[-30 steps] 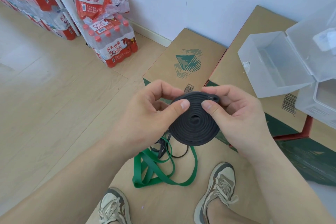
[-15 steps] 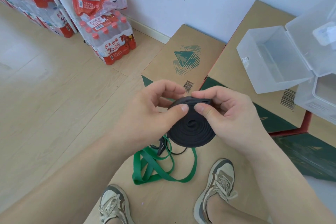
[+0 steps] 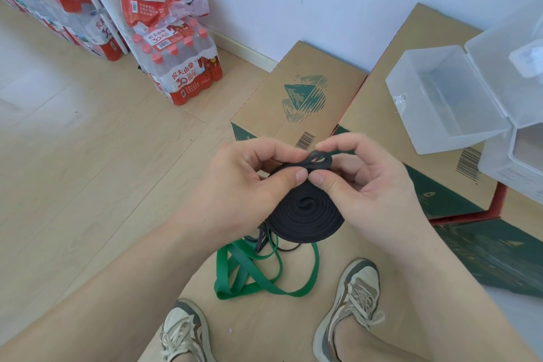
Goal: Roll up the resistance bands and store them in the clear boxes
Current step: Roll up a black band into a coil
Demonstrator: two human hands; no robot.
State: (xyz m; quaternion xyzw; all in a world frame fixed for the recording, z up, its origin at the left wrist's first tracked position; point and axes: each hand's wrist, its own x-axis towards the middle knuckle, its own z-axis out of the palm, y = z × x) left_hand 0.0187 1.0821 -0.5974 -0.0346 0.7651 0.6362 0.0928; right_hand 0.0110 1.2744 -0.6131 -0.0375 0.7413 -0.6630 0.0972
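A black resistance band is wound into a flat coil in mid-air at the centre of the view. My left hand pinches its upper left edge with thumb and fingers. My right hand pinches the loose end loop at the top of the coil. Below the coil, a green band lies loose and tangled on a cardboard sheet, with a thin black band partly hidden under the coil. An open clear box stands empty on a carton at the right.
Two cardboard cartons sit against the white wall. More clear boxes stand at the right edge. Packs of bottled water are stacked at the upper left on the wooden floor. My two shoes are at the bottom.
The coil has tilted flatter and dropped slightly. My right fingers have shifted to the top, lifting the band's end into a small loop. The view moved closer to the cartons.
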